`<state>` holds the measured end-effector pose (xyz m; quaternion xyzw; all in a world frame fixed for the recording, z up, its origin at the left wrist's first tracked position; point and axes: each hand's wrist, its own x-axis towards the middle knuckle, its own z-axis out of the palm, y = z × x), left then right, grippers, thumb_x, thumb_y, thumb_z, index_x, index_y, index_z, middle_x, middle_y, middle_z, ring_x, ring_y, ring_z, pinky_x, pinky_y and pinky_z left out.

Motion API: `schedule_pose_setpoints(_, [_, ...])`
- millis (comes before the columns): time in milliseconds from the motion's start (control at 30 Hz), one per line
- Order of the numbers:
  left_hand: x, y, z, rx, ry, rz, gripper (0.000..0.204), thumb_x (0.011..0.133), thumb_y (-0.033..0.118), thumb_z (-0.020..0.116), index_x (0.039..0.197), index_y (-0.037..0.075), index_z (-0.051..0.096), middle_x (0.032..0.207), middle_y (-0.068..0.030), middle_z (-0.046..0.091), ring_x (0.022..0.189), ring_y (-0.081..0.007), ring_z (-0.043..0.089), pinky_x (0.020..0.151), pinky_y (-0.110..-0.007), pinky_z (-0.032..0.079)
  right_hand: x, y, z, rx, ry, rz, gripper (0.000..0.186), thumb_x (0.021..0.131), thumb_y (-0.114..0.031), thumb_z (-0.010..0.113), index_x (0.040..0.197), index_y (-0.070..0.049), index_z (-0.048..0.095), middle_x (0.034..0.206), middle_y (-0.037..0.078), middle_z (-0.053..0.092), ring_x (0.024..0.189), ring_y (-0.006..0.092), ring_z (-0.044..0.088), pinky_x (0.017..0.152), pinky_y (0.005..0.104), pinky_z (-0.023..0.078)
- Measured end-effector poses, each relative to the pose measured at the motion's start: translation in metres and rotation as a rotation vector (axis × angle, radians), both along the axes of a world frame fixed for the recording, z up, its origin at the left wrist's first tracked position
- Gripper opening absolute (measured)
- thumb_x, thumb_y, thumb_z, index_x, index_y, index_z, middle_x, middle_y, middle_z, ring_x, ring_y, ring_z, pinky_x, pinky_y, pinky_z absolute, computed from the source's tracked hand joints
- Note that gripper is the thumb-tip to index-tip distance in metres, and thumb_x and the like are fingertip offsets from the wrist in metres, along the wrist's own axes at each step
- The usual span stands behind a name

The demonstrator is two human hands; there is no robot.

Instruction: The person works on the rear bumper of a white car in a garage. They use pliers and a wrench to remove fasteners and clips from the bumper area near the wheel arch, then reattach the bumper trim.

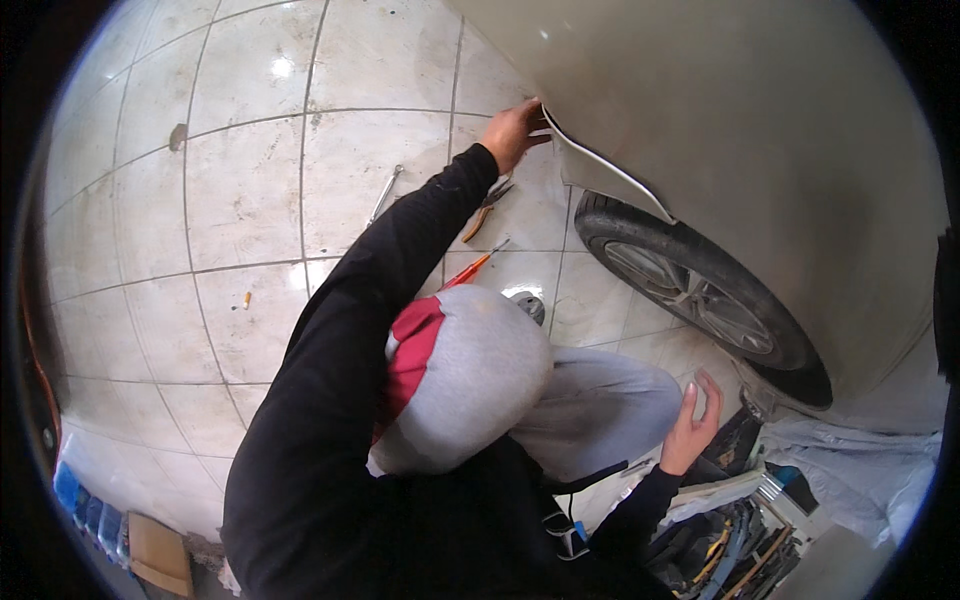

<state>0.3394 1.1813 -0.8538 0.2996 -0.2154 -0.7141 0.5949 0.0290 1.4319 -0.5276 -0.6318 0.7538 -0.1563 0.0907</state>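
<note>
My left hand point(515, 135) reaches far forward and grips the edge of a beige car body panel point(610, 178) ahead of the wheel. A gap with a pale rim runs along that panel where it meets the bodywork point(740, 110). The fingertips are partly hidden at the panel edge. Below and right of it is the car wheel point(700, 290), with a black tyre and silver spokes. My right hand point(692, 430) is raised beside my knee, holding nothing, thumb and fingers apart.
On the tiled floor point(240, 220) lie a wrench point(385, 195), orange-handled pliers point(482, 215) and a red screwdriver point(470, 270). A tray of tools point(725, 555) stands at lower right, near white plastic sheeting point(860, 465). A cardboard box point(160, 555) is at lower left.
</note>
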Motion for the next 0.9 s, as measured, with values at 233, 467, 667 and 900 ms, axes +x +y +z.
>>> schedule_pose_setpoints(233, [-0.022,-0.009,0.016,0.046,0.181,0.152,0.031,0.101,0.018,0.046,0.126,0.003,0.057,0.128,-0.0096,0.06,0.113,-0.0252,0.059,0.098,-0.044,0.046,-0.06,0.041,-0.044,0.028,-0.106,-0.252,0.031,0.102,-0.021,0.052,0.112,0.006,0.063,0.113,0.014,0.066,0.106,0.0225,0.06,0.099,0.034,0.042])
schedule_pose_setpoints(467, [-0.02,-0.003,0.022,0.121,0.514,0.151,0.039,0.104,0.032,0.039,0.132,0.009,0.054,0.131,-0.0082,0.058,0.119,-0.0236,0.054,0.102,-0.039,0.041,-0.07,0.04,-0.048,0.058,-0.087,-0.255,0.033,0.102,-0.022,0.051,0.111,0.007,0.064,0.108,0.015,0.067,0.1,0.0223,0.06,0.095,0.0337,0.044])
schedule_pose_setpoints(667, [-0.009,-0.033,0.018,-0.016,0.45,0.183,0.045,0.105,0.035,0.035,0.134,0.005,0.051,0.133,-0.0083,0.057,0.119,-0.0229,0.053,0.102,-0.043,0.042,-0.065,0.036,-0.049,0.042,-0.107,-0.252,0.034,0.101,-0.023,0.051,0.109,0.007,0.065,0.106,0.014,0.068,0.098,0.0218,0.061,0.094,0.0332,0.044])
schedule_pose_setpoints(900, [-0.008,0.004,0.027,-0.003,0.235,0.122,0.043,0.105,0.031,0.035,0.134,0.003,0.051,0.129,-0.0116,0.058,0.115,-0.0229,0.056,0.099,-0.044,0.046,-0.06,0.034,-0.048,0.027,-0.1,-0.219,0.034,0.101,-0.023,0.052,0.109,0.007,0.065,0.105,0.014,0.068,0.097,0.0215,0.061,0.093,0.0329,0.045])
